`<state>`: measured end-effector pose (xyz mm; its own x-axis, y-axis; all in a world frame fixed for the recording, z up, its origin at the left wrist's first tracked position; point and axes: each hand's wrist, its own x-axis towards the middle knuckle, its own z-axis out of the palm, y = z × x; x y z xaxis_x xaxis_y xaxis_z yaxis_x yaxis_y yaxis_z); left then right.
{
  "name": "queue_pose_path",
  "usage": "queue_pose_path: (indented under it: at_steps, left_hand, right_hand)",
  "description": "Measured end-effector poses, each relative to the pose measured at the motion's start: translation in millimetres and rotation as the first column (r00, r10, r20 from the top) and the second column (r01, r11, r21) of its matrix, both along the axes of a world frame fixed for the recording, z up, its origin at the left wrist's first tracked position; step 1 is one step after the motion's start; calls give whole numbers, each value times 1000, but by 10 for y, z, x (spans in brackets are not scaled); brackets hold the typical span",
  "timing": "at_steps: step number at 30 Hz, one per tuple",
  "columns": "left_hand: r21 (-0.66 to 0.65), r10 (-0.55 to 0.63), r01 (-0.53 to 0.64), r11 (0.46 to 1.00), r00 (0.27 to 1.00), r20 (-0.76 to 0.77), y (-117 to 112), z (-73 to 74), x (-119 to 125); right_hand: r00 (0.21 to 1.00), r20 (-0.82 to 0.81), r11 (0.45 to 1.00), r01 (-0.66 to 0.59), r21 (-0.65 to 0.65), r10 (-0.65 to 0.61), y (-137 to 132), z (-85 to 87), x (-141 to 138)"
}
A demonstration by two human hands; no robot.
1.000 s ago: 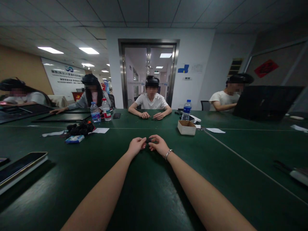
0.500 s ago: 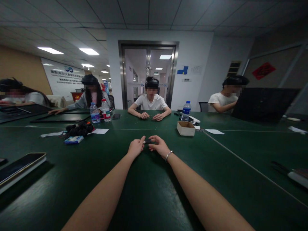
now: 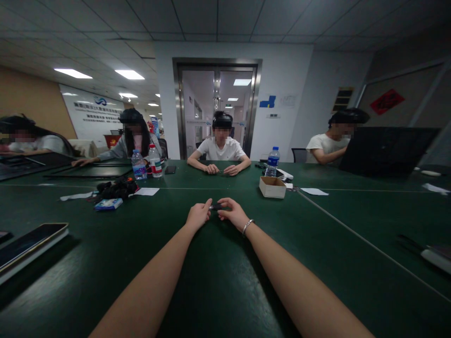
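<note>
Between my hands, just above the green table or resting on it, is a small black object with a silvery end (image 3: 215,206); its exact kind is too small to make out. My left hand (image 3: 199,216) pinches the silvery end between thumb and fingers. From the other side, my right hand (image 3: 233,213) has its thumb and fingertips closed on the black end. A silver bracelet (image 3: 247,227) circles my right wrist. Parts of the object are covered by my fingertips.
An open cardboard box (image 3: 272,188) stands ahead to the right, by a water bottle (image 3: 273,162). At left lie a phone (image 3: 31,246), a blue packet (image 3: 108,204) and a black tangled bundle (image 3: 116,189). Two bottles stand behind. Several people sit around the green table (image 3: 225,281).
My hands and the small black object stay nearly in place. The person at the right has shifted slightly rightward; the hands of the person opposite have moved a little.
</note>
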<state>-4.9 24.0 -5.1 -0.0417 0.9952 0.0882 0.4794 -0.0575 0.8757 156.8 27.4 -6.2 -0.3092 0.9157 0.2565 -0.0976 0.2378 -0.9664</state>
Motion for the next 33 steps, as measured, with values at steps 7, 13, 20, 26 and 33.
queue_pose_path:
  at_steps: [7,13,20,26,33]
  left_hand:
    - [-1,-38,38,999,999,7,20,-28,6]
    - [95,-124,118,988,991,59,-2,-49,-8]
    - [289,-276,212,933,941,198,-33,1,-26]
    - [83,-118,106,991,982,145,-18,10,-22]
    - [198,-201,164,966,961,190,27,-49,-46]
  right_hand:
    - [1000,-7,1000,-6,-23,5,6,-5,0]
    - [999,-42,996,19,-91,-23,76,-52,0]
    - [995,-81,985,42,-169,-56,132,-89,-14]
    - [999,11,994,40,-100,-39,111,-84,-28]
    - [997,50,993,70,-93,-65,99,-74,-29]
